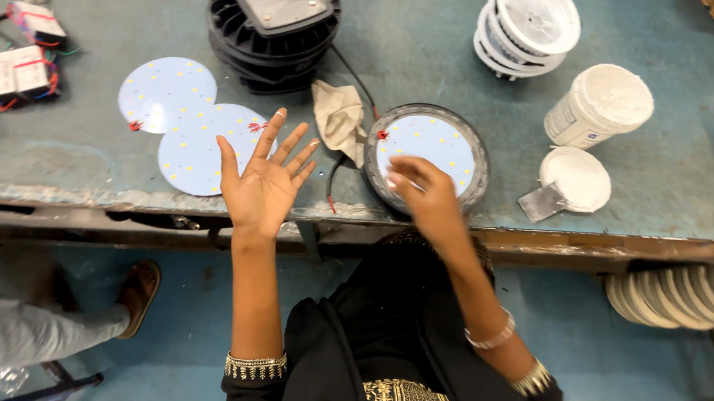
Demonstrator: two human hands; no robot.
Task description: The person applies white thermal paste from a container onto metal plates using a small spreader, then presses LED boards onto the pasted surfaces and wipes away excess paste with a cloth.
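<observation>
My left hand point(263, 178) is raised palm up with its fingers spread, holding nothing, over the front edge of the bench beside a round white LED board point(195, 145). My right hand point(423, 192) is blurred, its fingers curled over the near rim of a round lamp housing point(474, 154) that has a white LED board inside it. Whether those fingers pinch anything is hidden by the blur. A second round LED board point(161, 89) lies partly under the first, further left.
A black finned lamp body point(272, 30) stands at the back. A crumpled cloth point(339, 117), stacked white lids point(528, 29), a white tub point(598, 104) with its lid point(577, 177) and a scraper point(541, 203), and driver boxes point(18, 68) lie around. Another person's leg and sandal point(132, 298) are lower left.
</observation>
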